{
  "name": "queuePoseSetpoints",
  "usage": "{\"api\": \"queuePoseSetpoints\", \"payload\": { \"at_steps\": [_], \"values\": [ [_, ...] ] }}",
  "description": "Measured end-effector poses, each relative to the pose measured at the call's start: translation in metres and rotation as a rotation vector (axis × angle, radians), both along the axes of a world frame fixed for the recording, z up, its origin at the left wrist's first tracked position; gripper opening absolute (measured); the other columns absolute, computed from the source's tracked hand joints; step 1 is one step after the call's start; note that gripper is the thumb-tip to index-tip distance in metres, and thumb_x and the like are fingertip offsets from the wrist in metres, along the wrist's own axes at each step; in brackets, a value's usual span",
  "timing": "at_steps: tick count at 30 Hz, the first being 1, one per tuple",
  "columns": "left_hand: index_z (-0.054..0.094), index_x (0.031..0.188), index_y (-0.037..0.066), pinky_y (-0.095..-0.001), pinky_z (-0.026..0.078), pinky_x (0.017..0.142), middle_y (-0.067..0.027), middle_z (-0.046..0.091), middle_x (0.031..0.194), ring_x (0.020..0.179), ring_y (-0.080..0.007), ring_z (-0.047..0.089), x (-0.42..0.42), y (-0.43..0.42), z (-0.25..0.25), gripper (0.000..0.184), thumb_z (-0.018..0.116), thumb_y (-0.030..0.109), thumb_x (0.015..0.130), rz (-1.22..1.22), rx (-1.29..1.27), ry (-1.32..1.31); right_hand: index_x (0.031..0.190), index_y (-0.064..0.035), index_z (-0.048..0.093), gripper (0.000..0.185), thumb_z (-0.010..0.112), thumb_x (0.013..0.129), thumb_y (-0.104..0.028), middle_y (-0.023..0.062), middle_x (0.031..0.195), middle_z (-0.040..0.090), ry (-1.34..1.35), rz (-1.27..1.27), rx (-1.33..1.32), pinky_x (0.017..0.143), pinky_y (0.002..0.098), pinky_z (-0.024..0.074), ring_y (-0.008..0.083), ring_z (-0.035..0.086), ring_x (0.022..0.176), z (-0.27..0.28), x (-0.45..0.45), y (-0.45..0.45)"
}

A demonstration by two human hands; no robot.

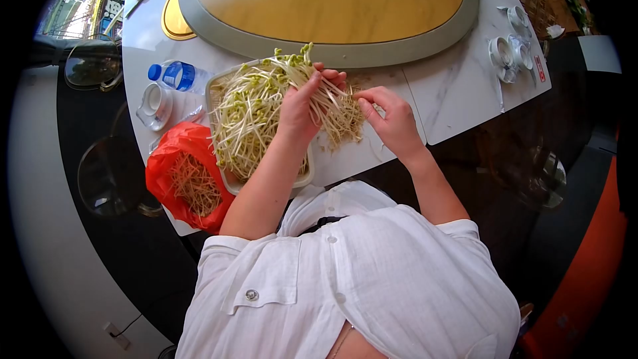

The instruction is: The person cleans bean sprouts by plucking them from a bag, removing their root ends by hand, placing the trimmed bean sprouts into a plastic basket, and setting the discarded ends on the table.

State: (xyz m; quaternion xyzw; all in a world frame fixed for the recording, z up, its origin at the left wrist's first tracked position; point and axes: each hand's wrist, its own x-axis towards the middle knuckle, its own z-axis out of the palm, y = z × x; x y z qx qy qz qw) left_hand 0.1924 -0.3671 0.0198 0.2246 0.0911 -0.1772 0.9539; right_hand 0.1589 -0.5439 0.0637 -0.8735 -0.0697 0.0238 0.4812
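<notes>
A pale tray (306,176) is heaped with bean sprouts (246,113) with green tips and white stems. My left hand (302,106) is closed round a bunch of these sprouts at the tray's right side, their stems pointing right. Just right of the bunch, my right hand (392,118) pinches at the thin brown root ends; what lies between its fingertips is too small to make out. Below the bunch, a pile of thin roots (344,126) lies on the table.
A red plastic bag (163,159) with brown roots inside stands left of the tray. Behind it are a white cup (156,100) and a bottle with a blue cap (178,76). A large turntable (332,53) rises at the back; wrapped dishes (508,56) stand at right.
</notes>
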Motion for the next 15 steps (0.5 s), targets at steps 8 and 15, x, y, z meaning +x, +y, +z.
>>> {"api": "queuePoseSetpoints", "payload": {
  "at_steps": [8,15],
  "values": [
    [0.051,0.106,0.005,-0.0422,0.042,0.094,-0.0149,0.059,0.106,0.109,-0.0297,0.052,-0.004,-0.009,0.003,0.017,0.046,0.011,0.091,-0.006,0.046,-0.023,0.078,-0.0109,0.060,0.010,0.065,0.070,-0.012,0.0016,0.073,0.054,-0.422,0.016,-0.352,0.067,0.0318,0.0382,0.0199,0.054,0.073,-0.004,0.003,0.023],
    [0.051,0.105,0.006,-0.0410,0.044,0.091,-0.0150,0.059,0.108,0.109,-0.0287,0.053,-0.005,-0.013,0.006,0.015,0.047,0.010,0.090,0.031,0.103,-0.029,0.081,-0.0054,0.061,0.006,0.060,0.077,-0.010,0.0012,0.067,0.056,-0.045,-0.124,0.106,0.056,0.0285,0.0406,0.0135,0.053,0.060,-0.011,0.000,0.020]
  ]
}}
